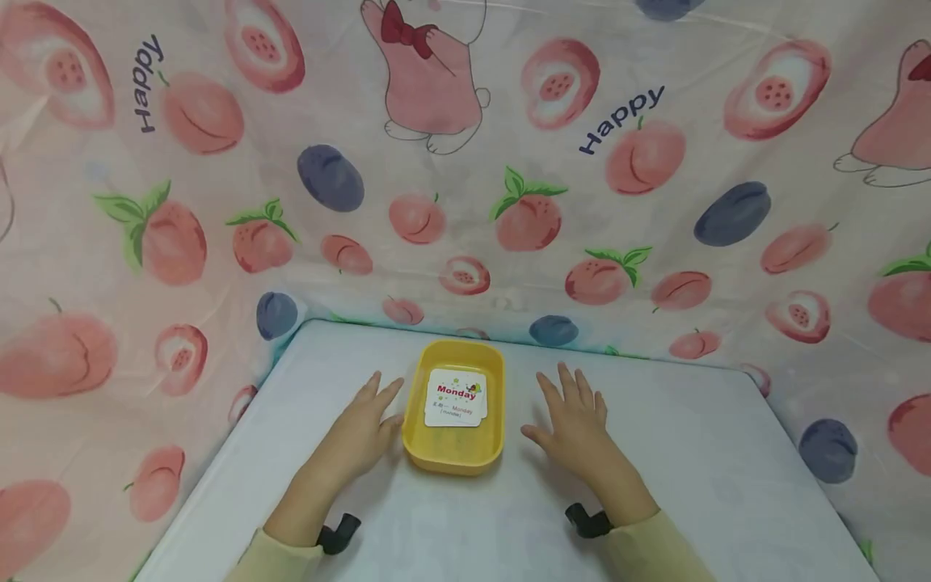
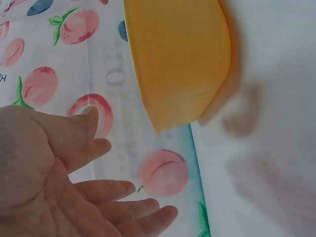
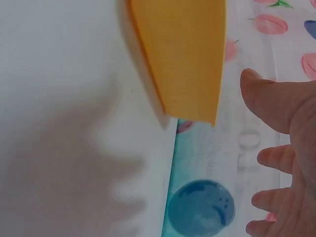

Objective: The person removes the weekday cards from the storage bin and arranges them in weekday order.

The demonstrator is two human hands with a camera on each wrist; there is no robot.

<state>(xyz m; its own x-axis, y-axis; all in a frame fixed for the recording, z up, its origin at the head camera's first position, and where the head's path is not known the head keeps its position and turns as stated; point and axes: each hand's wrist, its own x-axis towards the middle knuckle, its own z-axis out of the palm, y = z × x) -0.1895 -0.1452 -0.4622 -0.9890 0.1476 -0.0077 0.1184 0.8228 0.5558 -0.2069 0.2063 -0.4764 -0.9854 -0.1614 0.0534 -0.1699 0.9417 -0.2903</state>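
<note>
Both hands are spread wide, fingers extended, in the lower middle of the head view. The left hand (image 1: 364, 428) lies left of center, its thumb just beside the left wall of a yellow tray (image 1: 452, 449); in the left wrist view a gap separates the two. The right hand (image 1: 575, 424) lies right of center, near the tray but farther from its wall. The tray stands upright just below the center of the frame; within it, toward its upper part, rests a small stack of white cards (image 1: 456, 398), the top one reading "Monday" in red. Black devices (image 1: 339, 533) sit at both wrists, above pale yellow sleeves (image 1: 280, 558) at the bottom edge. The white table (image 1: 465, 537) fills the lower frame. Behind it, a pale cloth (image 1: 436, 182) printed with peaches, dark blue fruit and the word "Happy" occupies the upper half.
</note>
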